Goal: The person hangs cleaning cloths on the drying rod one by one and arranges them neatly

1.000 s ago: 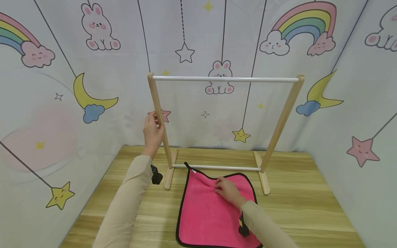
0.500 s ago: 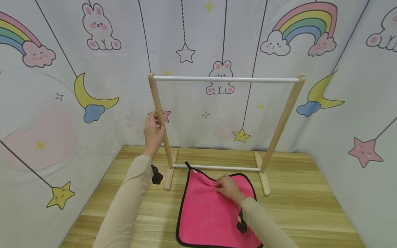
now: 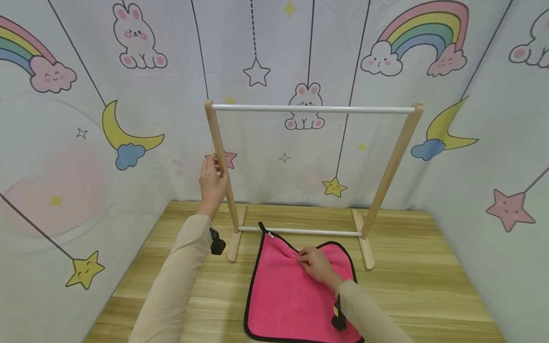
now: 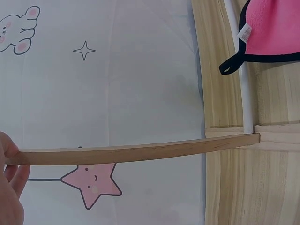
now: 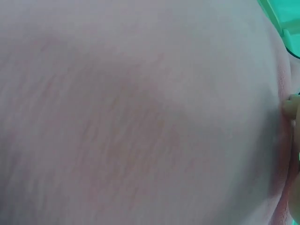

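A wooden rack with a white top bar (image 3: 313, 109) stands toward the back of the table. My left hand (image 3: 212, 183) holds its left post (image 3: 217, 138) about halfway up; in the left wrist view the thumb and fingers sit on either side of the post (image 4: 131, 154). On the table in front lies a pink towel (image 3: 279, 295) with black edging, its far left corner loop (image 4: 230, 64) over the white lower bar (image 4: 247, 98). My right hand (image 3: 319, 269) pinches the towel near its far edge, gathering a fold. Blurred towel (image 5: 140, 112) fills most of the right wrist view.
Wooden feet (image 3: 363, 243) carry the rack on the wood-grain table (image 3: 429, 295). A white cloth backdrop (image 3: 171, 95) printed with rabbits, stars and moons encloses the back and both sides. A white tag (image 4: 244, 33) is sewn by the towel's loop corner.
The towel's loop corner has shifted slightly right, and its far edge dips a little more at my right hand. My left hand stays on the post.
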{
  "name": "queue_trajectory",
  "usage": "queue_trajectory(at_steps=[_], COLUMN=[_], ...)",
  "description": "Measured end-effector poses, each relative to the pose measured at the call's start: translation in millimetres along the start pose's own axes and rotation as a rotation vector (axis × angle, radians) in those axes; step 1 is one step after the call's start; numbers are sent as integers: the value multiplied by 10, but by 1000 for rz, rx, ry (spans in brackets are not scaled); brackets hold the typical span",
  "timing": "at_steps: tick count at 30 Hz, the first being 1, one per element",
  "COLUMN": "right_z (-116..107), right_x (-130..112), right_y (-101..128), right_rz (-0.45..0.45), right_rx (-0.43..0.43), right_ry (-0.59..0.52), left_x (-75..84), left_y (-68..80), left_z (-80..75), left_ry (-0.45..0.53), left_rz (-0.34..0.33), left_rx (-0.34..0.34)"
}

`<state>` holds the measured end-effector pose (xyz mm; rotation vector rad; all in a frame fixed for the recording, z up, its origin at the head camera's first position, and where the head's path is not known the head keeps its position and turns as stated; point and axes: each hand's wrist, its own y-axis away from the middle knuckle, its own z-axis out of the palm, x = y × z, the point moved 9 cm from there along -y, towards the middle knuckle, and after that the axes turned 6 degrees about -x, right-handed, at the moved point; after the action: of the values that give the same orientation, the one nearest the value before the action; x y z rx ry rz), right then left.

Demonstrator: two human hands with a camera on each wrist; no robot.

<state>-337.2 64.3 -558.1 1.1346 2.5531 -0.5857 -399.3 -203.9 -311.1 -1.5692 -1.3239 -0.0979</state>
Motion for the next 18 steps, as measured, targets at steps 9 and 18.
queue_trajectory(at_steps=[9,18], right_z=[22,-25], right_x=[-173,-110], right_y=[99,111], right_rz=[-166,-222], right_rx=[-11,194], right_ry=[132,-21], left_x=[-12,-10], left_y=[-3,5], left_z=[1,2], left_ry=[-1,-14], left_rz=[8,10], left_rx=[4,3])
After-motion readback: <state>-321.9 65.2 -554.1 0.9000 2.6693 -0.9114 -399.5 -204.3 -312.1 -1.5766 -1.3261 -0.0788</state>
